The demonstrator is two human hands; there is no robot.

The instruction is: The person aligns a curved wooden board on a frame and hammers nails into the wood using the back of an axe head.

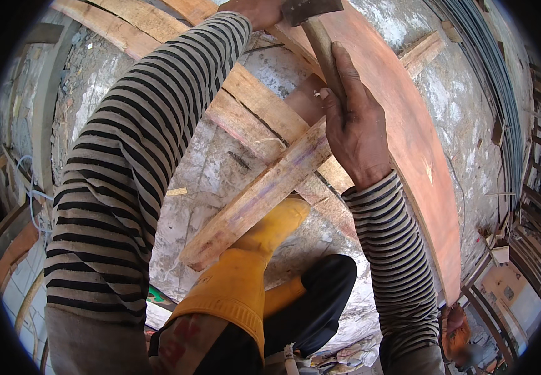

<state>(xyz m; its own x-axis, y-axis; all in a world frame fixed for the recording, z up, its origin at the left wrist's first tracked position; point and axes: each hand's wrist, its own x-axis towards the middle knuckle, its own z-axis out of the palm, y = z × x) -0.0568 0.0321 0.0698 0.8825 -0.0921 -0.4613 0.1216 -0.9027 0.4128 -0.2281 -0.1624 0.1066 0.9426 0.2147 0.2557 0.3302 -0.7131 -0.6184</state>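
Note:
My right hand (359, 128) is wrapped around the wooden handle of a hammer (323, 53), thumb and a finger lying along it. Its dark metal head is at the top of the view, beside my left hand (257, 11). That hand reaches to the near left edge of a long reddish plywood sheet (402, 112); its fingers are mostly cut off or hidden, so their grip cannot be made out. The sheet's right edge curves in this view. Below it, a squared timber (258, 194) lies slantwise across paired planks (245, 112).
A yellow rubber boot (233, 275) is beside the timber's near end. Long thin metal rods (489, 69) run along the right. At lower right a person in orange (458, 337) is near the sheet's end. Wood scraps and gravel lie at left.

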